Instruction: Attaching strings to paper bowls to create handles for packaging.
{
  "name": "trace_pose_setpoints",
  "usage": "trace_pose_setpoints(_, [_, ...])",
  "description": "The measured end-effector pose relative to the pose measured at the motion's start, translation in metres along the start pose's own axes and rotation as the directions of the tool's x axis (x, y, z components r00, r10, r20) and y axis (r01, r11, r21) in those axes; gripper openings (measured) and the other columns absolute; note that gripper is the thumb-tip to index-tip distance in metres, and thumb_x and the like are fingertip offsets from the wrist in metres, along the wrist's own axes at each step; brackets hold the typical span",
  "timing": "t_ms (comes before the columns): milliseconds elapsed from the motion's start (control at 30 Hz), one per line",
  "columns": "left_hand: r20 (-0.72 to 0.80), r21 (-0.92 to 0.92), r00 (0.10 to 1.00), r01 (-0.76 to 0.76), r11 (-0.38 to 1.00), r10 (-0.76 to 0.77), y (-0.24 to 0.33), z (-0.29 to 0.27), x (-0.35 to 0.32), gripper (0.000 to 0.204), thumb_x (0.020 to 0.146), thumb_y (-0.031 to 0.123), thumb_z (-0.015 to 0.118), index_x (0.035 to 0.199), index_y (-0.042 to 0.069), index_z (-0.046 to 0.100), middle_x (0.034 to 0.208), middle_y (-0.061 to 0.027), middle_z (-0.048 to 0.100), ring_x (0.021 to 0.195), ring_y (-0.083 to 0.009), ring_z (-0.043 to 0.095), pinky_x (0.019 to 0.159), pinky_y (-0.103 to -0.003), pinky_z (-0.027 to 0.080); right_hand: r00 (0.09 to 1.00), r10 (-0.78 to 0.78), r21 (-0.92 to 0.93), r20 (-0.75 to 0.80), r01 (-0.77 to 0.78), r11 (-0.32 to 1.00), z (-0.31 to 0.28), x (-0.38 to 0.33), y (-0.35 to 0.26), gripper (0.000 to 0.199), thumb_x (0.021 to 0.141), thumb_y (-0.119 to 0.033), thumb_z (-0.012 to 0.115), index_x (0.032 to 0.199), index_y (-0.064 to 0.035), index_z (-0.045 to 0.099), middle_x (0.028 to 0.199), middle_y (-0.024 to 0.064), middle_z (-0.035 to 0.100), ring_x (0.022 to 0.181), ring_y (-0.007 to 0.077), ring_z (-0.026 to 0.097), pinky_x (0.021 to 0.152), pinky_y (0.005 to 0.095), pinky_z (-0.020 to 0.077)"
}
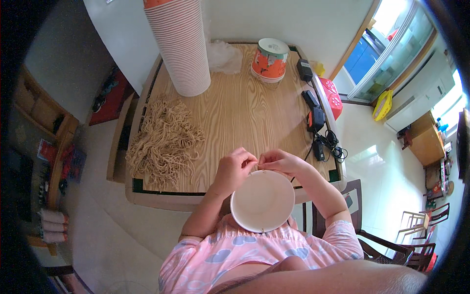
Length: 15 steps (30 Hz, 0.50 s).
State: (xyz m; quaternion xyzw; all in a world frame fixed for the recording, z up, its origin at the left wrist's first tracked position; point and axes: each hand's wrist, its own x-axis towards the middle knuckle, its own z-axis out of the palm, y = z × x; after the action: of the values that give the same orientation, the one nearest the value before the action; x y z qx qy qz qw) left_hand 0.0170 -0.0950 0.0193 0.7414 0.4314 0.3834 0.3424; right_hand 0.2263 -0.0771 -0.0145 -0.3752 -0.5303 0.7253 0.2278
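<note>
A wood-grain worktop (235,115) lies beyond the white bucket (262,202). Left hand (235,168) and right hand (281,162) — each grip pinched closed — hold thin cord (257,167) at its far rim, seemingly unfinished. Beyond it, leftward, cord heap (164,142) and bucket stack (180,51) wait; rightward, upturned buckets (269,65), perhaps done.

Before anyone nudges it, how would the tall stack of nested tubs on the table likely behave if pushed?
The tall stack would probably tip rather than slide, being far taller than wide. Its closely packed rims suggest thin, light walls that might dent if squeezed.
</note>
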Motion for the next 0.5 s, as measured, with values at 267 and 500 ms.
trace_pose_setpoints(267, [0.072, 0.12, 0.996, -0.063, 0.991, 0.055, -0.0092, -0.0067, 0.0011, 0.008, 0.077, 0.01, 0.069, 0.08, 0.003, 0.066, 0.075, -0.0099, 0.06, 0.065, -0.0237, 0.061, 0.058, -0.033, 0.048, 0.983, 0.13, 0.171, 0.127, -0.151, 0.974, -0.0102, -0.0003, 0.0038, 0.013, 0.087, -0.014, 0.06, 0.091, -0.0009, 0.061, 0.084, 0.002, 0.062, 0.078, 0.0094, 0.057, 0.067, 0.0211, 0.0462])
trace_pose_setpoints(500, [-0.007, 0.249, 0.998, -0.054, 0.967, 0.058, -0.0058, -0.0018, 0.0028, 0.007, 0.079, 0.01, 0.066, 0.08, 0.004, 0.061, 0.077, -0.01, 0.058, 0.07, -0.028, 0.061, 0.06, -0.037, 0.048, 0.982, 0.07, 0.087, 0.177, -0.086, 0.992, -0.0091, -0.0001, 0.0029, 0.011, 0.087, -0.013, 0.061, 0.088, -0.0019, 0.06, 0.083, -0.0001, 0.061, 0.076, 0.0079, 0.055, 0.067, 0.0213, 0.0442])
